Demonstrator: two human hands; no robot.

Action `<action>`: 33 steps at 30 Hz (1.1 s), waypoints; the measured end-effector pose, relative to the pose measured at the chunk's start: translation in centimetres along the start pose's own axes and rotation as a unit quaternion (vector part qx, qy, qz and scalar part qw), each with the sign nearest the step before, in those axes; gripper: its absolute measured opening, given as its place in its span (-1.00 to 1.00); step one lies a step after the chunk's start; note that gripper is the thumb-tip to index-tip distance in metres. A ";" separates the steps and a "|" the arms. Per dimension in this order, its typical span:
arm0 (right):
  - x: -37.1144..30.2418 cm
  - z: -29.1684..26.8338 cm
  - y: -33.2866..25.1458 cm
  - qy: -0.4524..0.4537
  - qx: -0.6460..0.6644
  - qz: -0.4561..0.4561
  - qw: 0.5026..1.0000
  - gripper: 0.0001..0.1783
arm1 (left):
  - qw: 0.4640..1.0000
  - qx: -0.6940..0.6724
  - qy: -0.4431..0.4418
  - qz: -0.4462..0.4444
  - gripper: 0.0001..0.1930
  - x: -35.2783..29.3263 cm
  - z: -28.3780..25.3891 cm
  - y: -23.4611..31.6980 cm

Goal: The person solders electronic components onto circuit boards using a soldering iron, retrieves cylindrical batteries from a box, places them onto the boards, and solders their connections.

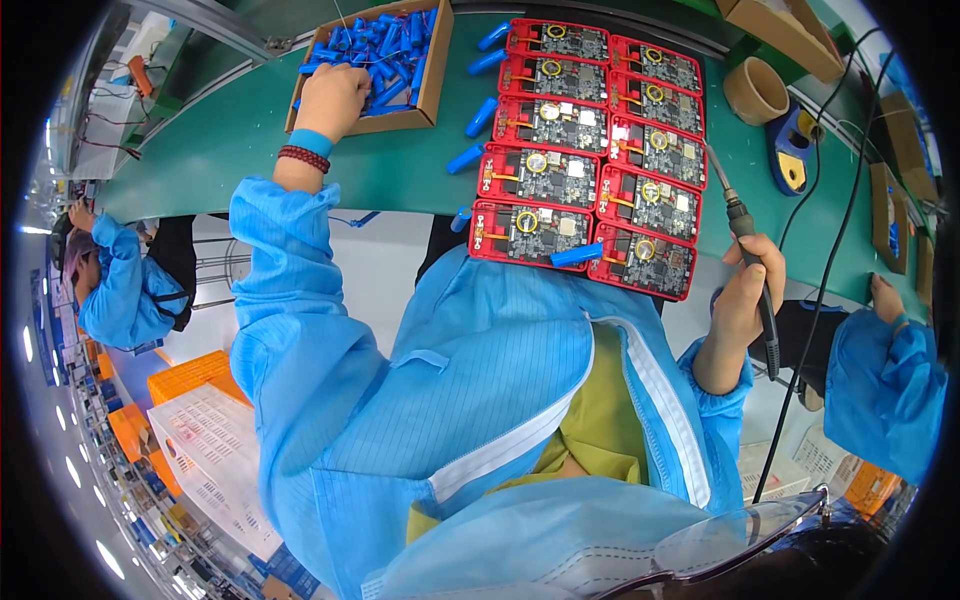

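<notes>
My left hand (335, 98) reaches over the near edge of a cardboard box (428, 105) heaped with blue cylindrical batteries (385, 45). Its fingers are curled down among them, and whatever they pinch is hidden. In my right hand (745, 290) is a soldering iron (738, 215), gripped by its handle, the tip angled up and left beside the right column of red cases. Two columns of red cases (480, 215) hold green-grey circuit boards (545, 175), each with a yellow ring. One blue battery (577, 255) lies across the nearest cases; several others (480, 117) lie along their left side.
On the green table (220, 150), a tan round pot (755, 90) and a blue-and-yellow soldering iron stand (790, 150) sit at the right. A black cable (850, 210) hangs down there. Other people in blue work at the left (130, 280) and right (885, 370).
</notes>
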State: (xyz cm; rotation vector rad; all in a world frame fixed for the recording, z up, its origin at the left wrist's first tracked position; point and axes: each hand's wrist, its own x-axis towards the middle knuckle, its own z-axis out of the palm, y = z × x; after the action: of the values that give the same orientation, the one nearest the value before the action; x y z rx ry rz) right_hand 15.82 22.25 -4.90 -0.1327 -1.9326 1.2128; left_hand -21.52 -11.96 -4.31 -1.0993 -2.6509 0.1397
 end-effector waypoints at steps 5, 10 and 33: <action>0.2 0.2 -0.2 -0.009 0.009 -0.002 1.000 -0.66 | 1.000 -0.008 -0.004 -0.002 -0.94 0.3 0.0 0.1; 0.3 0.2 -0.4 -0.014 0.011 -0.015 1.000 -0.66 | 0.978 -0.194 0.072 -0.020 -0.92 0.8 -0.3 -0.9; 3.9 5.6 -3.2 -0.100 -0.022 -0.102 0.990 -0.66 | 0.484 -0.865 -0.132 -0.030 -0.91 -1.7 -9.9 25.8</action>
State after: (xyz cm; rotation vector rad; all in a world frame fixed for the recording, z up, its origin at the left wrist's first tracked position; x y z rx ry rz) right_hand 10.50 18.52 -1.14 0.1664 -2.0882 1.0817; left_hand -0.01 4.97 -0.08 -1.1288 -2.1806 -3.0644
